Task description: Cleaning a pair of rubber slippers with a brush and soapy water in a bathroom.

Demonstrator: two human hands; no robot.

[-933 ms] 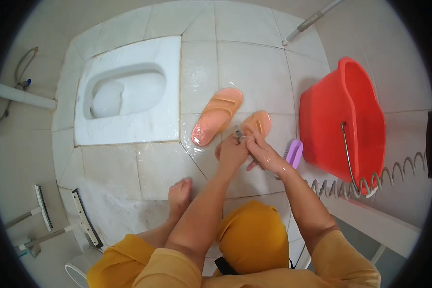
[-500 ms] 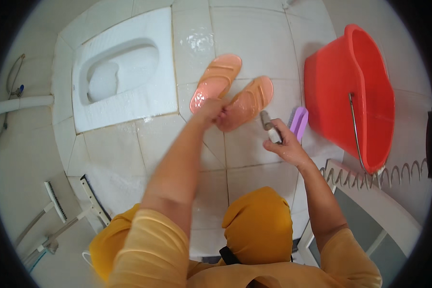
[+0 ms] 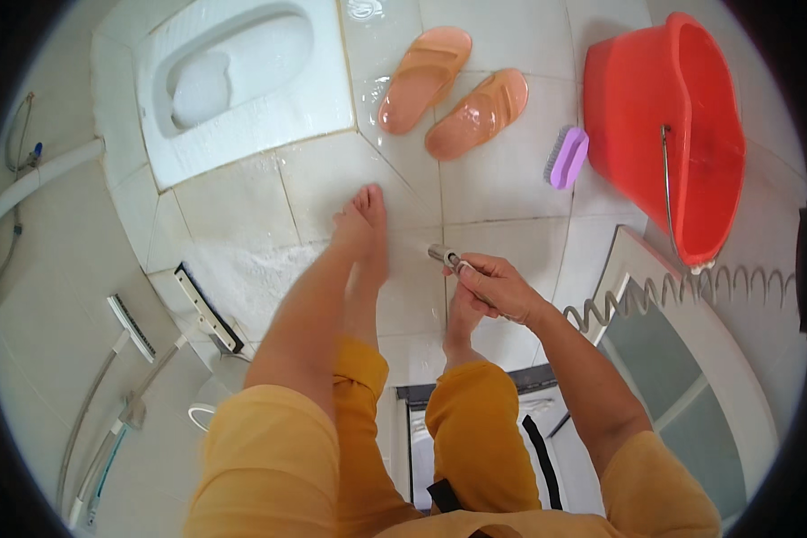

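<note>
My right hand point(image 3: 495, 289) is closed around a metal handheld sprayer point(image 3: 444, 255), its head pointing left over the wet floor tiles. A grey coiled hose point(image 3: 663, 296) runs from near that wrist toward the right wall. My left hand point(image 3: 352, 233) hangs over my bare left foot point(image 3: 374, 208); its fingers blend with the foot, so their pose is unclear. Ahead, two wet orange slippers, a left one point(image 3: 426, 79) and a right one point(image 3: 478, 115), lie side by side, apart from both hands. A purple scrub brush point(image 3: 568, 160) lies right of them.
A white squat toilet point(image 3: 332, 103) is set into the floor at the far left. On the right stands a red bucket point(image 3: 632, 117) with a metal handle. A squeegee point(image 3: 208, 309) and a long-handled brush point(image 3: 132, 329) lean at the left, and a white-framed door point(image 3: 681, 377) is at the lower right.
My left hand has left the slippers and come back over my foot. My right hand with the sprayer has drawn back and left. The view has shifted, and my bare feet now show.
</note>
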